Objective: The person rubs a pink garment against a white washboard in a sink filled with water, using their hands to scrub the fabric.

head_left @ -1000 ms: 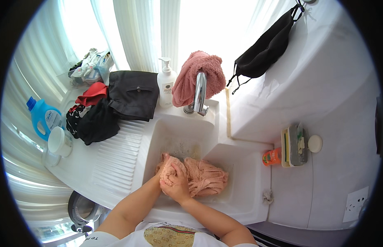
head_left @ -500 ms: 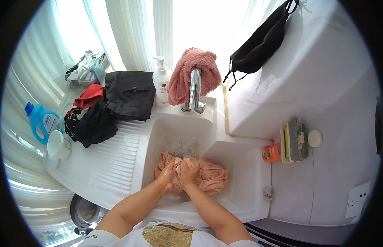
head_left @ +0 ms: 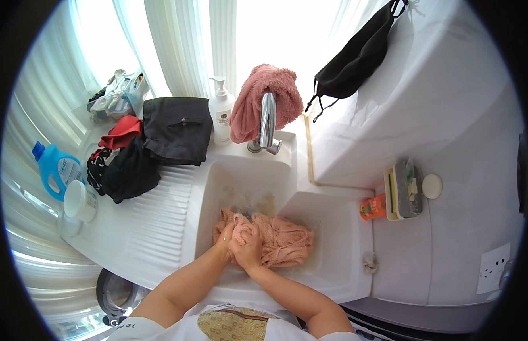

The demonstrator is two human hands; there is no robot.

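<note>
A wet, salmon-pink textured cloth, bunched up, lies in the white sink; its folds do not show whether it is a garment or a towel. My right hand is closed around a bunch of it near its left end. Close against it, my left hand grips the same bunch, its fingers partly hidden behind the right hand and the cloth. Cloudy, foamy water shows around the cloth. Above the sink's far edge stands a chrome faucet, with a darker pink fluffy towel draped behind it.
Left on the ribbed washboard counter are dark folded trousers, a black garment, a white tub and a blue detergent bottle. A white pump bottle stands beside the faucet. At right are an orange bottle and a sponge holder.
My right hand has shifted left and now overlaps my left hand more. The bunch of pink cloth between them has moved slightly left and is squeezed together.
</note>
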